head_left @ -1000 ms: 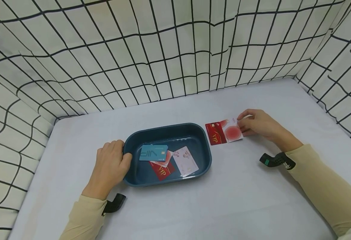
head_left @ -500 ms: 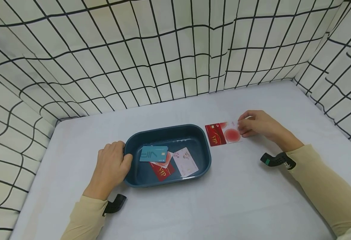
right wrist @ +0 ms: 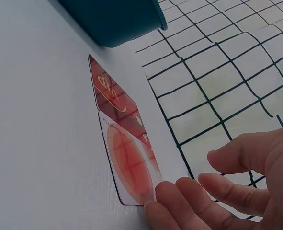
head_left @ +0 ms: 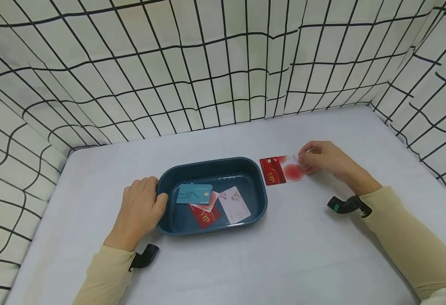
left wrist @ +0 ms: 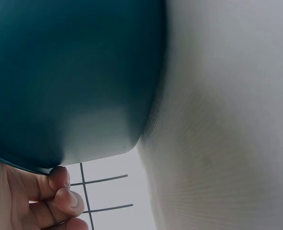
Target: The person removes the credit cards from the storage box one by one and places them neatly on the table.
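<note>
My left hand (head_left: 138, 212) grips the left rim of a dark blue rectangular tray (head_left: 260, 199), thumb inside and fingers outside; the left wrist view shows fingertips (left wrist: 69, 201) against its outer wall. In the tray lie a teal VIP card (head_left: 194, 194), a red VIP card (head_left: 206, 218) partly under a white-and-red card (head_left: 210, 203), and a pale flowered card (head_left: 235, 205). Right of the tray, another red VIP card (head_left: 272, 171) adjoins a white card with a red circle (head_left: 293, 171). My right hand (head_left: 327, 160) touches that white card's right end, thumb apart from the fingers in the right wrist view.
White cloth covers the table (head_left: 284, 245). A black wire grid (head_left: 227, 76) over white sheeting stands along the back and both sides. Each wrist wears a black camera band, such as the right band (head_left: 348, 206).
My right hand has shifted slightly left, its fingertips covering a little more of the white card. The left hand, tray and cards keep their places, while the head view sways slightly.
</note>
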A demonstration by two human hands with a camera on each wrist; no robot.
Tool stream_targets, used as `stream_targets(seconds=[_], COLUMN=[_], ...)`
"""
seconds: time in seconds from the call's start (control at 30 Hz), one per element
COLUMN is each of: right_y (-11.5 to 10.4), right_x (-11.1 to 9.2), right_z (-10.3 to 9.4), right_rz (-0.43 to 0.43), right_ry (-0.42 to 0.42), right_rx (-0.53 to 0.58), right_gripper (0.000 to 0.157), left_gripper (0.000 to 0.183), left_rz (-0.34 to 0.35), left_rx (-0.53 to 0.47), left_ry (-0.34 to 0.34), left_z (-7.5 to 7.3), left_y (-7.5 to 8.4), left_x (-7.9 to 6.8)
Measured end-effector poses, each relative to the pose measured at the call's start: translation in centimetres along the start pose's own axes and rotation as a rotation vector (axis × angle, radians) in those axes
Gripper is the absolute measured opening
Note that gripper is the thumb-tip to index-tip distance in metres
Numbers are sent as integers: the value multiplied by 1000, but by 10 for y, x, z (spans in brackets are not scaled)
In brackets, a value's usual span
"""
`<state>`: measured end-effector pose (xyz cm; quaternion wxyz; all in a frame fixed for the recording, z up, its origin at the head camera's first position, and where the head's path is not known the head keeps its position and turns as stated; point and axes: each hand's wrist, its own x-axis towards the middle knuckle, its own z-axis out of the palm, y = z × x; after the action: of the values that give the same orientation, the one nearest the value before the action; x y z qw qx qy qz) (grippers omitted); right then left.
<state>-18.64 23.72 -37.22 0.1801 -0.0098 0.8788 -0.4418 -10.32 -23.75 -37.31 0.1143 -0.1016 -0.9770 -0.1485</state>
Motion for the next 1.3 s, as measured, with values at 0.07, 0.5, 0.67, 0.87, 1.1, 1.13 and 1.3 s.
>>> stream_targets(seconds=[0.07,0.5,0.67,0.87,1.1,1.13,1.3], right_y=[-2,-31,-44,-53,-68,-70,-81], right_x=[0,-9,-11,-12,-15,-15,-14], right_z=[2,19,24,28,36,37,43], right_rz=[-6,-145,-156,-195,-214,-219,-271], right_ry=[7,14,18,15,-2,-7,-18], right_rx=[-18,-60,-94,-111,-129,-128,-141], right_gripper=[37,34,35,34,32,31,27], left_gripper=[17,18,16,13,12,12,12], left_rz=[3,-19,3,25,34,32,21], left_rx=[-1,-9,-10,-6,-12,-14,-21], left_ry=[2,-11,5,16,34,34,29], left_z=[0,1,0,-1,-1,-1,-1], left_y=[-1,-3,-3,-3,-3,-3,-5], left_x=[0,-3,-2,1,2,2,0])
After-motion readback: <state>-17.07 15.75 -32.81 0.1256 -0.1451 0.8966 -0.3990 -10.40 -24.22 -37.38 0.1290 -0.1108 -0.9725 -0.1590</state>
